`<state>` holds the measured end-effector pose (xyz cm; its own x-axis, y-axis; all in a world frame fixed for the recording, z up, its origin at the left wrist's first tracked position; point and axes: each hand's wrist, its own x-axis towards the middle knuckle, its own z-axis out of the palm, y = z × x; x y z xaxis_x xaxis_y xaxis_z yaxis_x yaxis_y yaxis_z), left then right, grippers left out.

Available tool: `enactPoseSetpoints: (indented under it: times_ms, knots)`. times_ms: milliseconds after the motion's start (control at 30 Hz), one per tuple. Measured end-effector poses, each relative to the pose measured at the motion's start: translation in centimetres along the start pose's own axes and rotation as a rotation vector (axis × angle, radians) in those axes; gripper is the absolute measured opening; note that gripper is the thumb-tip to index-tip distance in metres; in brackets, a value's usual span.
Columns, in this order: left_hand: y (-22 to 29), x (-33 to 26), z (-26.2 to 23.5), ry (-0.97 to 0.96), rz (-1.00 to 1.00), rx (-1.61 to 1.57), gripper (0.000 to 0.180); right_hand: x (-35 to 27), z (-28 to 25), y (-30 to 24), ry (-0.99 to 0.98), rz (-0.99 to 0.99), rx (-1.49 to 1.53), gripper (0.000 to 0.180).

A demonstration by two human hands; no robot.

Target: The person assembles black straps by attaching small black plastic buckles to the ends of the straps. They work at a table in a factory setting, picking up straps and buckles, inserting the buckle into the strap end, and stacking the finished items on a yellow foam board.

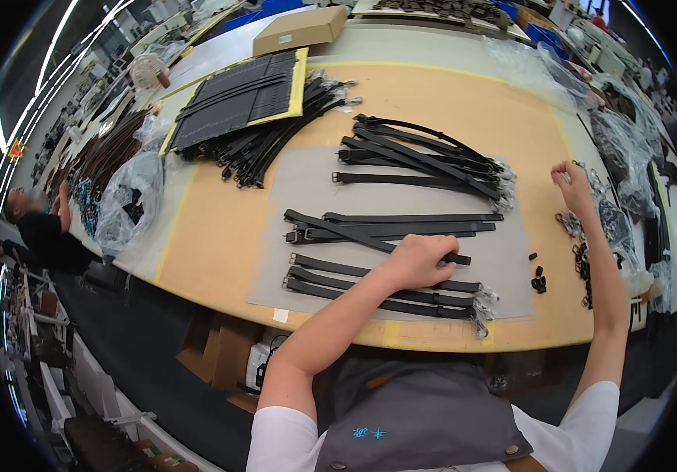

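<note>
My left hand (421, 261) is closed on a black strap (338, 230) that lies slantwise over other straps; the strap's tip sticks out past my fingers. Below it, a few black buckled straps (354, 285) with metal snap hooks (482, 309) at their right ends lie side by side. Farther off is a bundle of similar straps (425, 161), its hooks in clear wrap. My right hand (574, 189) is raised at the right with fingers curled together; whether something small is in them cannot be made out. Close to it are loose metal hooks (570, 226).
A grey mat (272, 267) covers part of the tan table. Small black pieces (539, 281) lie at its right. A yellow-edged board of straps (236, 98) rests on more straps at the back left. Plastic bags and a cardboard box (299, 30) stand beyond. Another person (47, 228) is at far left.
</note>
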<state>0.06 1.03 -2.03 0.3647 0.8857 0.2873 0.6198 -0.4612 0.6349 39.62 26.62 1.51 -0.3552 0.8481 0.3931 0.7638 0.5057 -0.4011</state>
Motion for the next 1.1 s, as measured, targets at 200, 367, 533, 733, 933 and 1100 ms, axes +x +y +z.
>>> enactPoseSetpoints:
  times_ms: [200,367,533,733,933,1100]
  knots:
    - [1.2,0.2,-2.0,0.176,-0.05,-0.328,0.02,-7.4,2.3,-16.6,-0.305,0.415,1.223,0.025]
    - [1.0,0.0,-2.1,0.178,-0.171,-0.446,0.019,-11.2,4.1,-21.5,-0.498,0.573,1.47,0.034]
    - [0.7,0.1,-2.0,0.148,-0.193,-0.438,0.023,-11.6,5.2,-20.7,-0.537,0.503,1.558,0.036]
    - [0.5,0.6,-1.4,0.163,-0.114,-0.376,0.023,-12.3,7.0,-20.4,-0.411,0.356,1.518,0.027]
    - [0.9,0.5,-1.4,0.147,-0.136,-0.413,0.024,-12.4,7.6,-19.9,-0.503,0.343,1.578,0.028]
    - [0.7,0.3,-0.9,0.19,-0.141,-0.543,0.023,-12.7,7.8,-20.3,-0.516,0.43,1.816,0.026]
